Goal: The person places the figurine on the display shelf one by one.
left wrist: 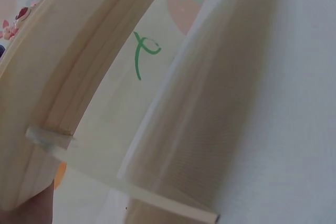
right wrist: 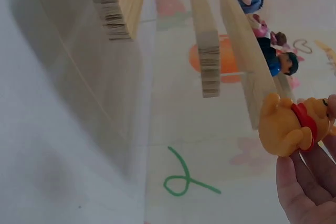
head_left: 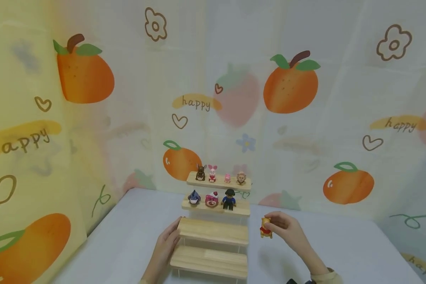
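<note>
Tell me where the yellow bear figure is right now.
In the head view, the yellow bear is pinched in the right hand, just right of the wooden shelf, level with its third step.

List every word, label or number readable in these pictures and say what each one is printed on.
"happy": on the pale fruit-print fabric backdrop, centre, above the stepped wooden display shelf.
"happy": same backdrop, right side, near an orange.
"appy": left panel, first letter partly cut off, likely the same word.
The small toy figures on the shelf and the yellow bear figurine with red shirt show no readable text. The wrist views show none either.
</note>
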The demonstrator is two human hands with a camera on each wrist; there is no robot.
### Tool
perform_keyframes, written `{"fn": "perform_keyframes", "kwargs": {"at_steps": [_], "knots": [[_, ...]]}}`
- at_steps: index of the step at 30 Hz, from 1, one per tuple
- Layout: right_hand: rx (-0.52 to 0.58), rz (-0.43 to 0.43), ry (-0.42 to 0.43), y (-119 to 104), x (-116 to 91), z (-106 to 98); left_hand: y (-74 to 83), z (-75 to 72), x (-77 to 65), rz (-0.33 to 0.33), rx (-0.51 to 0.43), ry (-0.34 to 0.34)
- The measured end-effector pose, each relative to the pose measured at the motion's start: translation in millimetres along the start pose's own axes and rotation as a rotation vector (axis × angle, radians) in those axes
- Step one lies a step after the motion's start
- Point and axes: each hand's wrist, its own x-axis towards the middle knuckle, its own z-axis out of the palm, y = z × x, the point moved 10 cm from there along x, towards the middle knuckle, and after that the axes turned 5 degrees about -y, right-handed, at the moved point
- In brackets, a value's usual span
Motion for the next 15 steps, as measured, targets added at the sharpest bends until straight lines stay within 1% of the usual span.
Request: {"fn": "perform_keyframes", "kwargs": {"at_steps": [4, 11, 15], "knots": [[0.035, 0.010, 0.034, -1.5, 6.8, -2.9, 0.2, 2.2, 3.0, -0.020, 0.029, 0.002], [0.110, -0.031, 0.143, -10.7, 20.8, -3.5, 2.9, 1.9, 3.4, -0.013, -0.006, 0.000], [0.075, -0.009, 0.190, -13.1, 29.0, -3.3, 4.0, 3.0, 3.4, -0.008, -0.021, -0.007]]}}
